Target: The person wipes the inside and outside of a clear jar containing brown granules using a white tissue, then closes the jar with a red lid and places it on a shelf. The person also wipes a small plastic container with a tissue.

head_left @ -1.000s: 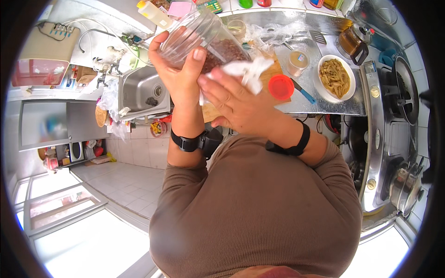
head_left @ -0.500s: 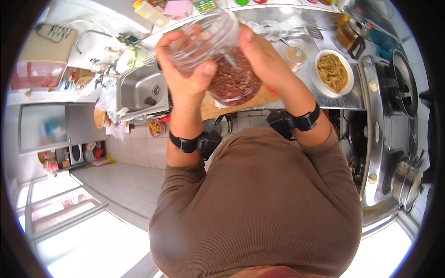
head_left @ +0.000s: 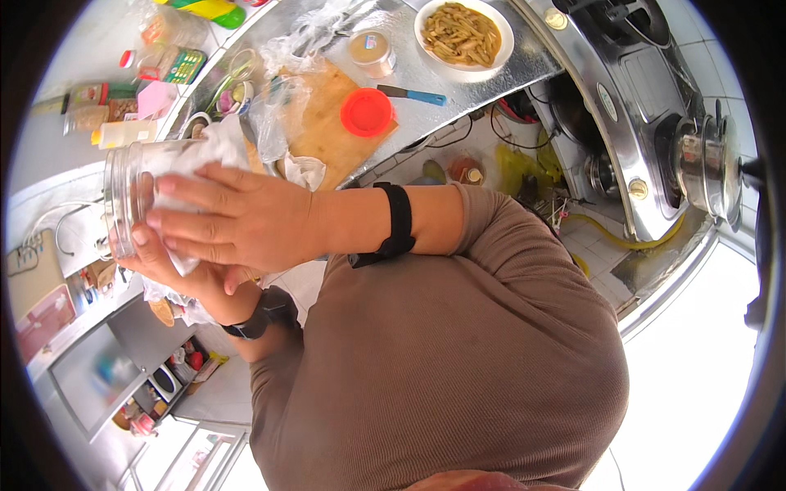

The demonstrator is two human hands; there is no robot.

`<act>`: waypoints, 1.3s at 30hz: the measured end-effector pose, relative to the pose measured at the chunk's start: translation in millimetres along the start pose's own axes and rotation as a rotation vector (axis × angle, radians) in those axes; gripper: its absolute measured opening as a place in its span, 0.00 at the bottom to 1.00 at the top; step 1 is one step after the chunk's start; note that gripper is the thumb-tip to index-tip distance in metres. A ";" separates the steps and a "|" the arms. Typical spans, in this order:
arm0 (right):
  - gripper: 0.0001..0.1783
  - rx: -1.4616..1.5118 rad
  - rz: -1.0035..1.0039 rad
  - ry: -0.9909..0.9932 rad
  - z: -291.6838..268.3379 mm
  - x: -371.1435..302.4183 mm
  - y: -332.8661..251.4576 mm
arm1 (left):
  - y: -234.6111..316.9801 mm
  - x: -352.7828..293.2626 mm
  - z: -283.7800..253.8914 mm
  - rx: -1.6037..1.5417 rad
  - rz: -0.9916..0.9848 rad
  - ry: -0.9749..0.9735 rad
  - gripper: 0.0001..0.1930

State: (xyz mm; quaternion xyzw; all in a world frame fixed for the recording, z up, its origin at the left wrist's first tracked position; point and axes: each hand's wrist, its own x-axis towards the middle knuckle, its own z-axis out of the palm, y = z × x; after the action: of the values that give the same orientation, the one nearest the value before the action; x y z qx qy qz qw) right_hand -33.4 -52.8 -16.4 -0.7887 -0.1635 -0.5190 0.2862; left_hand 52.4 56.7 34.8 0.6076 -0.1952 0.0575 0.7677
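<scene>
A clear jar (head_left: 119,200) lies tilted at the left, its ridged rim toward the left. My left hand (head_left: 176,274) is wrapped round its lower side and is partly hidden behind my right. A crumpled white tissue (head_left: 228,146) covers the jar's side. Over this tissue my right hand (head_left: 237,217) presses it to the jar, fingers long and close together. The jar's inside is mostly hidden. A round red lid (head_left: 367,112) rests on the wooden cutting board (head_left: 336,147) to the right of my hands.
A knife (head_left: 426,96) with a blue handle lies beside the lid. Behind it stand a small lidded tub (head_left: 372,54) and a white bowl (head_left: 485,74) of cooked food. Thin plastic bags (head_left: 282,102) cover the board's left part. The gas stove (head_left: 606,102) is at the right.
Both hands have moved to the left with the jar, and the view has turned. Reddish-brown grains seen before no longer show. A white tissue is now under my right hand.
</scene>
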 end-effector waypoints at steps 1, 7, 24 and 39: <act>0.47 -0.049 0.012 0.006 0.7 -5.2 -1.9 | -1.9 2.3 -1.1 0.020 0.047 -0.065 0.26; 0.43 -0.205 0.033 0.010 -1.3 -28.9 6.6 | -10.7 29.2 -7.5 -0.163 0.105 -0.181 0.19; 0.17 1.906 1.359 0.479 -27.3 -7.0 46.5 | -13.8 -1.8 34.4 -0.160 0.346 -0.360 0.45; 0.37 0.173 0.376 0.072 39.5 -19.7 18.9 | -27.0 16.1 18.9 0.026 0.445 0.008 0.34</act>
State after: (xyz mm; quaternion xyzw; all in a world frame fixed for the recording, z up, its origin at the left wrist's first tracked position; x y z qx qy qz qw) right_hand -2.3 -42.3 -51.4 -0.7588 -0.0472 -0.4682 0.4503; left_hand 71.7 29.4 19.6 0.5594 -0.3206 0.2303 0.7289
